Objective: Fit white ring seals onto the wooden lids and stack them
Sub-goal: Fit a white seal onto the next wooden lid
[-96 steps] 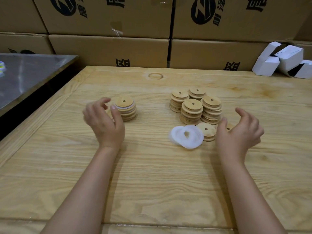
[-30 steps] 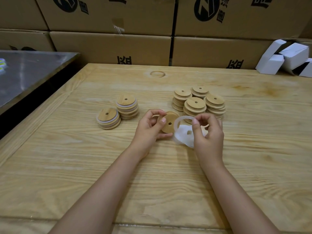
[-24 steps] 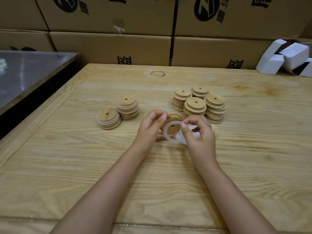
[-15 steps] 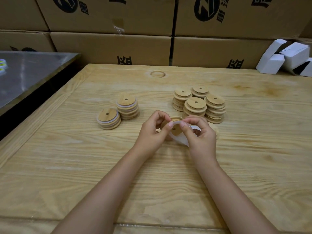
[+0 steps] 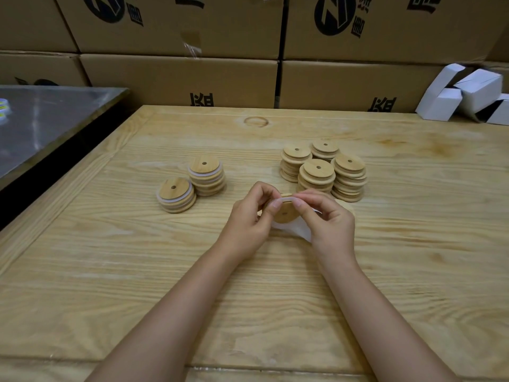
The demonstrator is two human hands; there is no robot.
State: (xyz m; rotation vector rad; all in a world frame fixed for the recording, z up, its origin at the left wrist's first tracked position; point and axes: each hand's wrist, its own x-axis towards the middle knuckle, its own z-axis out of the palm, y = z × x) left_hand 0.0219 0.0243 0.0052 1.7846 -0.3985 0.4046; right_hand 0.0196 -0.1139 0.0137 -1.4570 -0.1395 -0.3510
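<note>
Over the middle of the table both hands hold one wooden lid (image 5: 285,212) with a small centre hole. My left hand (image 5: 249,219) pinches its left edge. My right hand (image 5: 327,219) pinches the white ring seal (image 5: 287,199) along the lid's top rim. More white ring seals (image 5: 296,231) lie under the hands, partly hidden. Two stacks of lids with white seals (image 5: 176,195) (image 5: 206,175) stand to the left. Several stacks of bare wooden lids (image 5: 318,176) stand behind the hands to the right.
Cardboard boxes (image 5: 179,81) wall off the far edge of the wooden table (image 5: 137,271). White folded cartons (image 5: 465,95) lie at the back right. A metal table (image 5: 41,122) stands to the left across a dark gap.
My hands picked up a lid and a white ring, brought them together, and the ring now sits over the lid's rim. A second sealed stack appeared on the left.
</note>
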